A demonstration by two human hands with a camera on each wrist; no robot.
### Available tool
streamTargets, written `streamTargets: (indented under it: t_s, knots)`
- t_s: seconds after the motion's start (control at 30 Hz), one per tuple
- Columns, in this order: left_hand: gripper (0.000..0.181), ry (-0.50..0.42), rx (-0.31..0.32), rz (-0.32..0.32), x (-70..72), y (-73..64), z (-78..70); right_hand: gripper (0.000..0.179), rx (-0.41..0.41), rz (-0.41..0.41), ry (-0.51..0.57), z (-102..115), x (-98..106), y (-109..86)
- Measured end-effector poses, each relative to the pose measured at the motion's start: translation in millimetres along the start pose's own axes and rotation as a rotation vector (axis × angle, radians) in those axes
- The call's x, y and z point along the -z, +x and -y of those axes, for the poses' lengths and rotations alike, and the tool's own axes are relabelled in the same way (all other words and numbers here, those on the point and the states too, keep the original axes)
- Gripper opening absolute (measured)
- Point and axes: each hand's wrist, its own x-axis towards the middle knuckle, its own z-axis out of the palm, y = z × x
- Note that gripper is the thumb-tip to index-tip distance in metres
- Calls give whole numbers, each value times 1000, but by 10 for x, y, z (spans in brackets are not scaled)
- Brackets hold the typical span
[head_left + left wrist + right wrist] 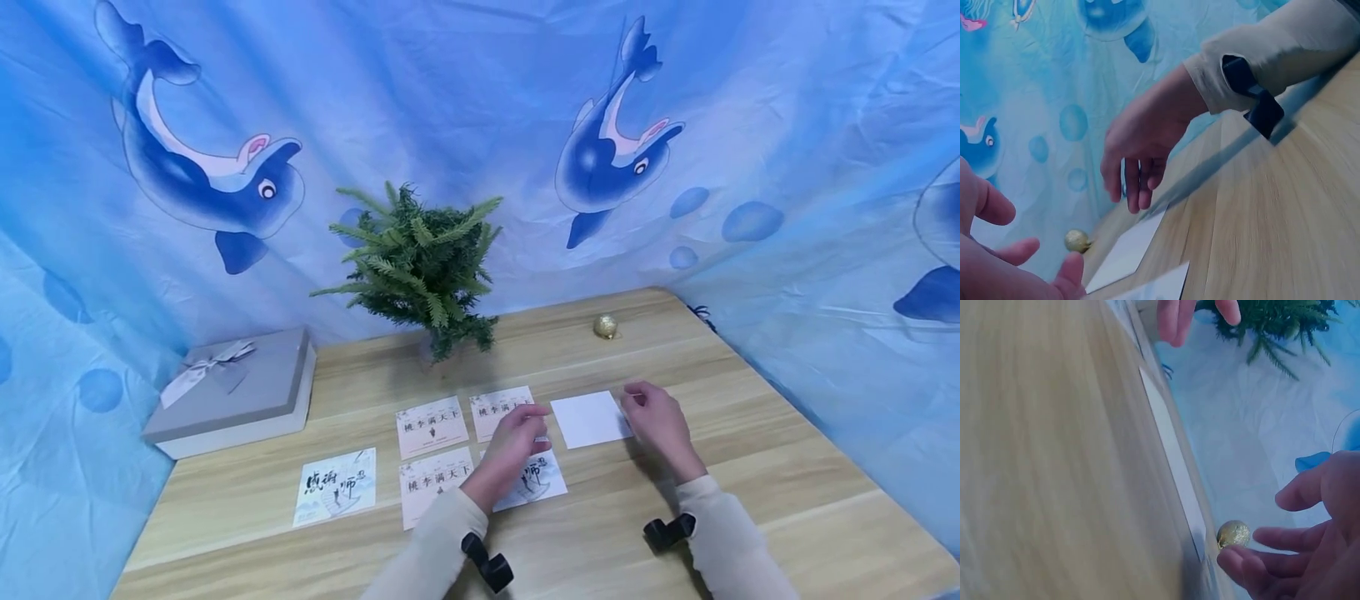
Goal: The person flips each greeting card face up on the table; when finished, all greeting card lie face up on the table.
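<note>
In the head view my left hand (510, 454) hovers over the printed cards, fingers loosely bent and holding nothing. Under it lies a white card with ink calligraphy (551, 483), partly covered. Pink cards with black characters lie nearby: one at upper left (432, 423), one at lower left (427, 483), one behind the hand (491, 408). My right hand (662, 423) is beside the right edge of a blank white card (588, 418). The left wrist view shows those right fingers (1132, 178) hanging relaxed above the table near that card. Nothing shows between right thumb and fingers (1288, 540).
Another calligraphy card (335, 487) lies apart at the left. A grey gift box with a ribbon bow (247, 387) sits at the table's back left. Behind the cards stands a small artificial fir tree (423, 262); a gold bauble (605, 326) rests at the back right.
</note>
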Motion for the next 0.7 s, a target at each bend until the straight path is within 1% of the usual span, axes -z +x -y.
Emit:
streamTargets:
  t_s: [0.1, 0.2, 0.37, 0.53, 0.7]
  knots:
    - [41, 1, 26, -6, -88, 43, 16, 42, -35, 10, -59, -31, 4, -2]
    - [43, -18, 42, -13, -136, 80, 40, 43, -38, 29, -60, -51, -12, -2]
    - [44, -41, 55, -4, -132, 108, 95, 41, -29, 45, -54, -55, -77, -3]
    - [42, -29, 68, 2, -162, 138, 128, 40, -27, 57, -44, -41, -97, -17]
    - [41, -30, 55, -1, -191, 155, 147, 39, -19, 69, -35, -19, -110, -12]
